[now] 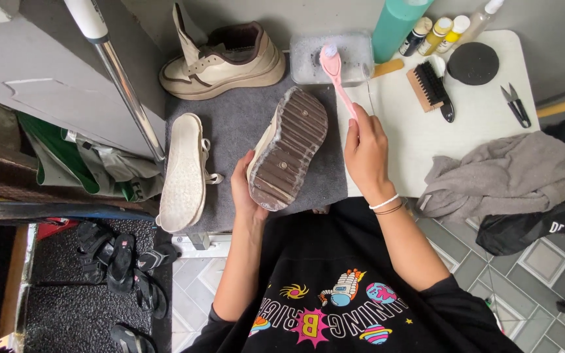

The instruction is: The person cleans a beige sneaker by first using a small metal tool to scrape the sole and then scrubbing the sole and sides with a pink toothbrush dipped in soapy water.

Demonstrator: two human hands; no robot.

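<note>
Here teal bottle (397, 23) behind soapy tub (331, 59); right hand (365, 153) grips pink brush (335, 75).

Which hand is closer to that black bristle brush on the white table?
Right. The right hand holds a pink brush just left of and below the black bristle brush. The left hand is farther away, holding the upturned shoe.

Pkgs, ref white table (465, 124): tall teal bottle (397, 23) at far edge; beside it 3 small bottles (436, 34), dark/yellow w/ pale caps; clear spray bottle (482, 19) next.
</note>
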